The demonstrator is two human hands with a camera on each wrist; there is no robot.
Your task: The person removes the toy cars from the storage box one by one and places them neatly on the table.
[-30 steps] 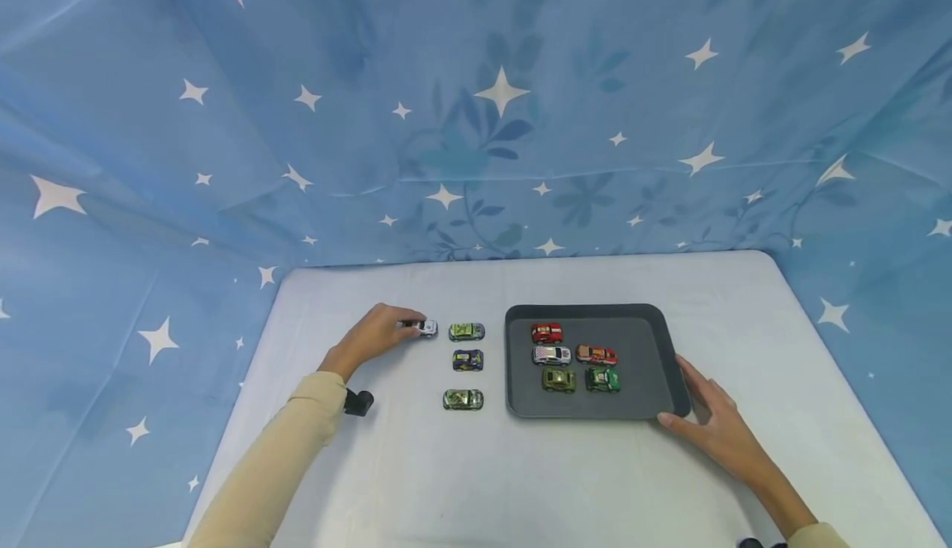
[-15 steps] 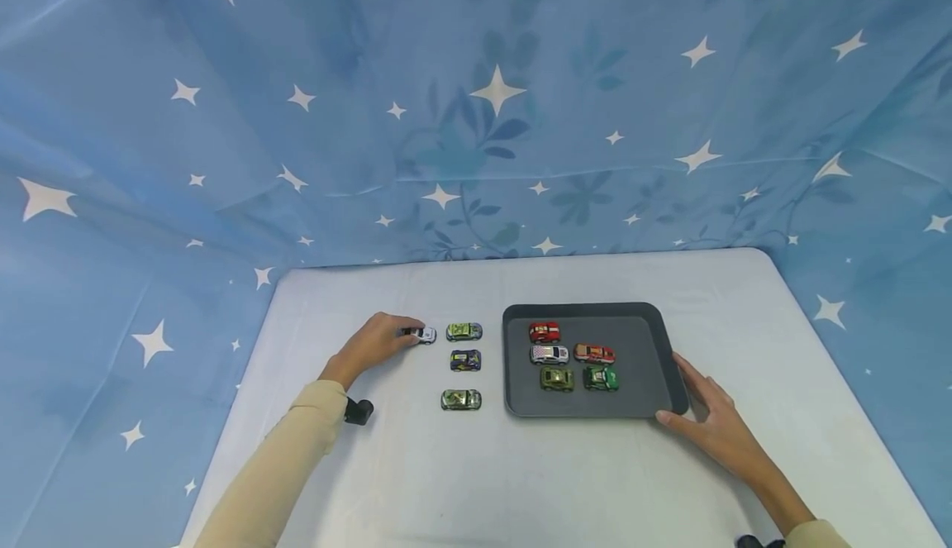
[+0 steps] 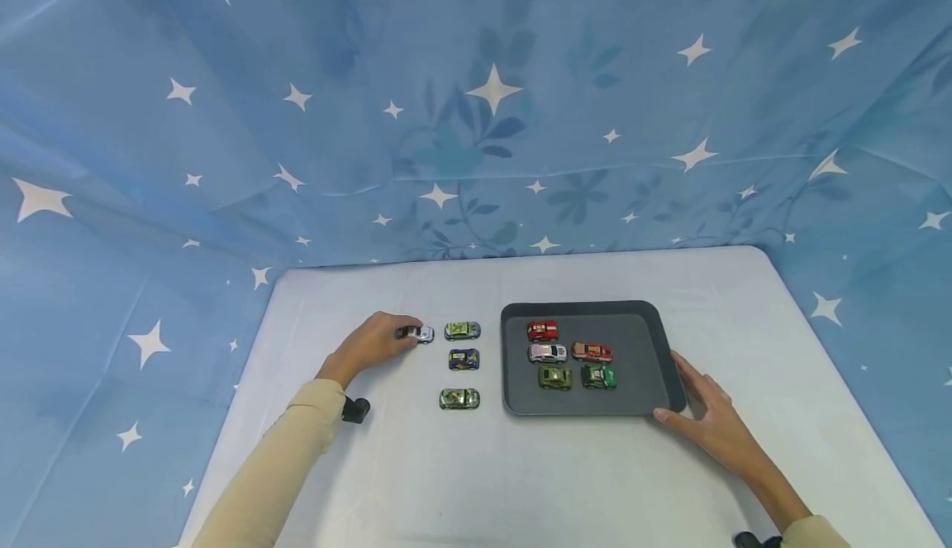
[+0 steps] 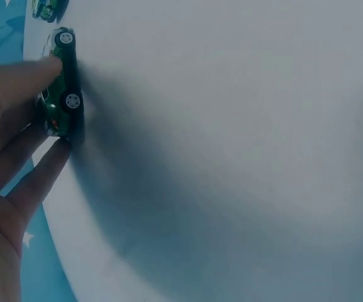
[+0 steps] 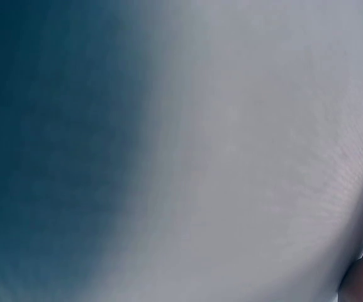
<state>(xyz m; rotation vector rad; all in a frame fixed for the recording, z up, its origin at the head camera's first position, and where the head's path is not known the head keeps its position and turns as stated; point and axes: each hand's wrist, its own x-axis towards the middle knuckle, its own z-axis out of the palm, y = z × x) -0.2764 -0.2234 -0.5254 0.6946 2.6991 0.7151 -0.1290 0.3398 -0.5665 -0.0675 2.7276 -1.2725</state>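
Thumb and fingers of my left hand (image 3: 372, 341) pinch a partly white toy car (image 3: 426, 334) — my right hand (image 3: 716, 428), thumb and fingers apart, touches the gray tray (image 3: 643, 370).

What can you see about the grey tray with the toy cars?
The dark grey, rectangular tray has rounded corners, a raised rim and a flat floor; I can't tell whether it's plastic or metal. It lies flat on the white tabletop. Five small, colourful toy cars sit inside, mostly towards its left. The person's right hand touches its near right corner.
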